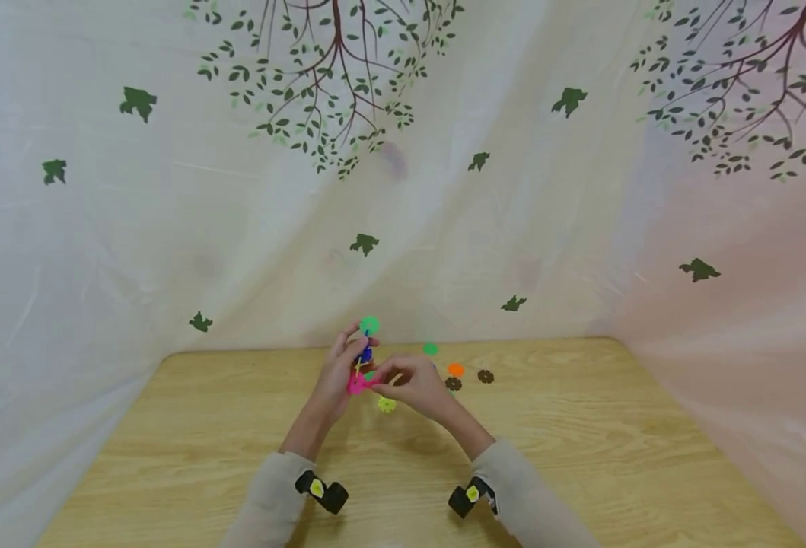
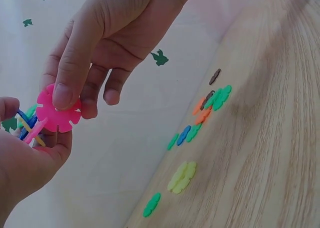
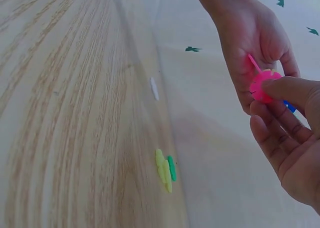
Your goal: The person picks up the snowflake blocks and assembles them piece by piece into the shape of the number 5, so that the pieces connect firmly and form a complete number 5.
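My left hand (image 1: 335, 378) holds a chain of slotted plastic flower discs above the table. At its top is a green disc (image 1: 370, 326), with a blue disc (image 1: 366, 355) lower down and a pink disc (image 1: 356, 384) at the near end. A yellow disc, seen edge-on, lies between them. Between thumb and fingers, my right hand (image 1: 419, 387) pinches another pink disc (image 2: 57, 120), which faces the left wrist camera. Its edge is at the pink disc of the chain; whether their slots are joined I cannot tell. The left fingers partly hide the chain.
Loose discs lie on the wooden table (image 1: 546, 441): yellow ones (image 1: 387, 405) below the hands, an orange one (image 1: 455, 369), brown ones (image 1: 486, 376) and a green one (image 1: 431, 348) to the right. A white disc (image 3: 154, 88) shows in the right wrist view. A printed curtain (image 1: 272, 266) hangs behind.
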The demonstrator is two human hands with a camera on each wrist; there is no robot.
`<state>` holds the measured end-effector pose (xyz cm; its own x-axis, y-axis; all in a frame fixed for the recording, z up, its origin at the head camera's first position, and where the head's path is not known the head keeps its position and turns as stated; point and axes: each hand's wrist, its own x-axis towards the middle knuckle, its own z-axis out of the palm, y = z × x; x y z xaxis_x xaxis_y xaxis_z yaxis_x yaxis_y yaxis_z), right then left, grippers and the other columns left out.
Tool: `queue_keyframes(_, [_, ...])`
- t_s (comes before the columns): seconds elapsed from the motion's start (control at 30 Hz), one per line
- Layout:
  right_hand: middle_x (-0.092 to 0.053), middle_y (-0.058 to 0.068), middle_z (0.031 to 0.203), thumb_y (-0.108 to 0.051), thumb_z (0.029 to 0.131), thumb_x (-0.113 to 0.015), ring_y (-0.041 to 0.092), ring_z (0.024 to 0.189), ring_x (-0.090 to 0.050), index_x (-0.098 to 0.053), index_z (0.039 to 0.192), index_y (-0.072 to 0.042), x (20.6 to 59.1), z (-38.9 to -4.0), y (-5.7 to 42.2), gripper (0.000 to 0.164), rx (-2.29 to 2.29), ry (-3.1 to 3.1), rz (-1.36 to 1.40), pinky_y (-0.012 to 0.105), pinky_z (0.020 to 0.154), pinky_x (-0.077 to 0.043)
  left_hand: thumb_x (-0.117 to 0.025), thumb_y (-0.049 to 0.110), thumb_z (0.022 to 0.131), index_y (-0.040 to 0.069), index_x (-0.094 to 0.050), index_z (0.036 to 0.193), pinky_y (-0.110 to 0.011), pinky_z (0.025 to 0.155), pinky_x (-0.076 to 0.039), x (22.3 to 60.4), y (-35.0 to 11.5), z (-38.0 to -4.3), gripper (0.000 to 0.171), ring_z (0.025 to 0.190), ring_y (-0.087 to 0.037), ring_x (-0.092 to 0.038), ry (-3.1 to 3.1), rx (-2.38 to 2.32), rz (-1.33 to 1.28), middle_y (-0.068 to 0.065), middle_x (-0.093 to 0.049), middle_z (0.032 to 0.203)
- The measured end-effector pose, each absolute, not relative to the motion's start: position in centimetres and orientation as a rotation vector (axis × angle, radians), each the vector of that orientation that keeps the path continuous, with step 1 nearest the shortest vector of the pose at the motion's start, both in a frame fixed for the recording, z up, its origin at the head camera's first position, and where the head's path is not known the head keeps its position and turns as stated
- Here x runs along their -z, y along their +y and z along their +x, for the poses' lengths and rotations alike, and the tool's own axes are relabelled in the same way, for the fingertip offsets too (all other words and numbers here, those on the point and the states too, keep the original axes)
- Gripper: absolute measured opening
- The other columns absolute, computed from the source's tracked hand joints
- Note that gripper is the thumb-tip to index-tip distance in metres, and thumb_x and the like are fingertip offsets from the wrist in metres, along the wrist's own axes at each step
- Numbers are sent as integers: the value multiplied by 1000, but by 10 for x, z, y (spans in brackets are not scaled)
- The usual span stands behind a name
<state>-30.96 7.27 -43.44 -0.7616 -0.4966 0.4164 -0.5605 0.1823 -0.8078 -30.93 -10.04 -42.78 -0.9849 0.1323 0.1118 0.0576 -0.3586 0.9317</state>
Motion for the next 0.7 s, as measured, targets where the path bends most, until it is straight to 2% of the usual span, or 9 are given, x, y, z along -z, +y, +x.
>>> queue_keyframes(0.23, [-72,27,90,6,89,-72,15,77,-69,-74,91,11,435,-306,71,5,-1688,-2305,1044,25,65,-61,-43,21,110,14,-42,148,-23,83,-52,428,-100,-308,39,90,-9,-55,1747,-2528,281,4,-61,109])
queue_keyframes(0.43, [-73,22,90,-1,89,-76,11,77,-70,-77,90,5,436,-304,72,6,-1753,-2268,1040,26,67,-62,-39,20,111,14,-41,149,-25,84,-51,429,-99,-307,38,87,-10,-54,1773,-2499,287,3,-59,109])
queue_keyframes(0.7, [-74,18,89,-4,89,-77,14,77,-72,-79,88,2,436,-305,73,6,-1723,-2266,1046,28,66,-62,-41,21,111,13,-44,146,-26,85,-50,428,-92,-304,37,91,-13,-52,1823,-2521,286,4,-59,106])
